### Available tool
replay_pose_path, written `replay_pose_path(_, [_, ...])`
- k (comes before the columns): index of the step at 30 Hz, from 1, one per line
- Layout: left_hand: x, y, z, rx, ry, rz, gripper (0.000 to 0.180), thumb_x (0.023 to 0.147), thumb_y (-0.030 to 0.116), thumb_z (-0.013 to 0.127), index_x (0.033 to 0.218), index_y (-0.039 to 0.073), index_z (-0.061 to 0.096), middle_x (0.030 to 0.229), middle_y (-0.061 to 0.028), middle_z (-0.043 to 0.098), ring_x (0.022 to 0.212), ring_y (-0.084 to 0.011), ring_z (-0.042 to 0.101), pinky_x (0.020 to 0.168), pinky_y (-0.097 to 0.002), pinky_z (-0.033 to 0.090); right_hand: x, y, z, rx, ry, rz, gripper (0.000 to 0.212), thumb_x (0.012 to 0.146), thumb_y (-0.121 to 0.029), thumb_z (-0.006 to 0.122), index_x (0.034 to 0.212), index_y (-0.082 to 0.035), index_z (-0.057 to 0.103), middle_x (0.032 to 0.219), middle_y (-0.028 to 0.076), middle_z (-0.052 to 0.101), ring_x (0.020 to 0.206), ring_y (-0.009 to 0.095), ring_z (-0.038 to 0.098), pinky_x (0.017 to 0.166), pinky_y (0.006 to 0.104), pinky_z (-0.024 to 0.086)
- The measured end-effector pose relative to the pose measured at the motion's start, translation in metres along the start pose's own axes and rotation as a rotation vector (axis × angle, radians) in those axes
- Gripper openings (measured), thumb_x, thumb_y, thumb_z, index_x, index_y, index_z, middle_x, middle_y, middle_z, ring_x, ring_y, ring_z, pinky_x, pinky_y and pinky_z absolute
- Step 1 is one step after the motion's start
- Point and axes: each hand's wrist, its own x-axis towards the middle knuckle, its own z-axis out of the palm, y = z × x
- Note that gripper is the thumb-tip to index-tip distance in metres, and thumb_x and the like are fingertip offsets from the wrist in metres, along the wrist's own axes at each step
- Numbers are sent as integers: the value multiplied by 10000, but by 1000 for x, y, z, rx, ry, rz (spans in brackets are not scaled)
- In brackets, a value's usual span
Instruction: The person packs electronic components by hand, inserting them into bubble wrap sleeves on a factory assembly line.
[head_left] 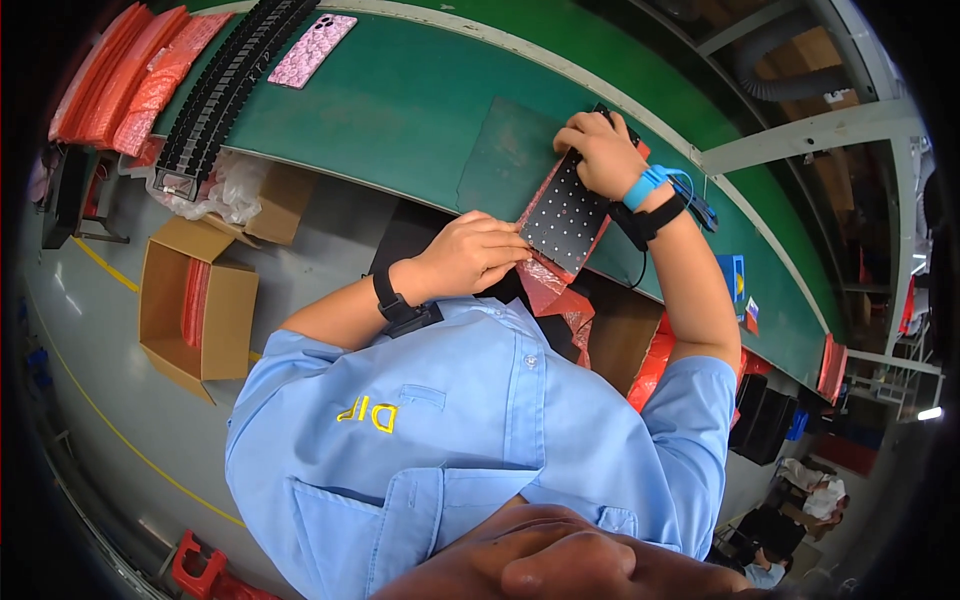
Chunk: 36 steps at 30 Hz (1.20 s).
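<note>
A flat black panel (566,212) dotted with rows of small light spots lies tilted at the table's near edge. Red bubble wrap (562,295) shows along its sides and trails off its near end. My left hand (475,252) is closed at the panel's near left corner, thumb and fingers pinching the edge with the wrap. At the far end, my right hand (602,155) has its fingers curled over the panel's top and edge. A blue strap (650,185) and a black band circle my right wrist; another black band circles the left. The panel's underside is hidden.
On the green table (400,120) lie a pink patterned phone-shaped item (312,50), a black slatted rack (225,95) and stacked red bubble bags (125,80). An open cardboard box (195,310) stands on the floor at left. A metal frame (820,140) rises at right.
</note>
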Motion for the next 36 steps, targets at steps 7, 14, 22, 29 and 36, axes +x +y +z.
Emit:
replay_pose_path(7, [-3,-5,4,-10,28,6,189,759,98,695,943,108,733,1045,-16,705,989,-209,652,858,-358,484,-5,43,33,113,239,491,658,764,-355,753,1333,-104,540,1362,110,518,1284,323,443,1073,524,321])
replay_pose_path(14, [-4,-9,4,-31,51,12,154,746,80,698,896,89,736,1009,-31,714,923,-223,672,850,-351,502,-9,85,52,371,115,552,844,710,-429,824,1372,-31,487,1314,232,544,1240,370,493,1037,461,403])
replay_pose_path(22, [-5,-11,1,-150,94,-34,140,718,31,691,853,46,729,977,-57,710,817,-240,673,770,-348,553,-21,88,59,616,325,544,829,685,-256,867,1369,1,476,1191,223,604,1095,327,597,961,371,471])
replay_pose_path(29, [-4,-14,3,-166,101,-9,129,716,16,698,837,47,729,972,-64,710,786,-247,673,749,-341,561,-30,105,78,719,430,490,532,769,-139,788,1257,-36,601,1174,161,616,1070,267,607,947,345,475])
replay_pose_path(36, [-10,-19,0,-274,122,-77,188,713,94,779,885,44,724,941,-77,692,798,-242,672,730,-341,556,-26,95,69,592,445,331,441,790,-69,740,1218,-66,634,1185,130,615,1109,266,587,977,337,455])
